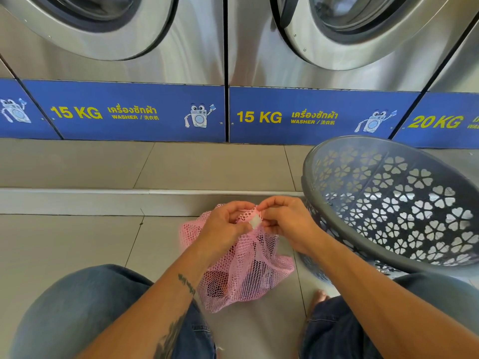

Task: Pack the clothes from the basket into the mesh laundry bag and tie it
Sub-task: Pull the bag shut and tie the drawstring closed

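Between both hands: gathered neck of the pink mesh bag (241,265), clothes inside, body hanging below onto the tiled floor (77,242). Left hand (225,225) and right hand (287,224) both pinch the neck, fingers curled. Grey basket (388,203) sits tilted, just right of the right hand.

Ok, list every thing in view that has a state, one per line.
pink mesh laundry bag: on the floor, holding clothes, neck gathered shut.
white tag: at the bag's neck, between both hands.
left hand: grips the bag's neck.
right hand: pinches the neck by the tag.
grey laundry basket: tipped toward the person, looks empty.
15 KG washers: doors closed.
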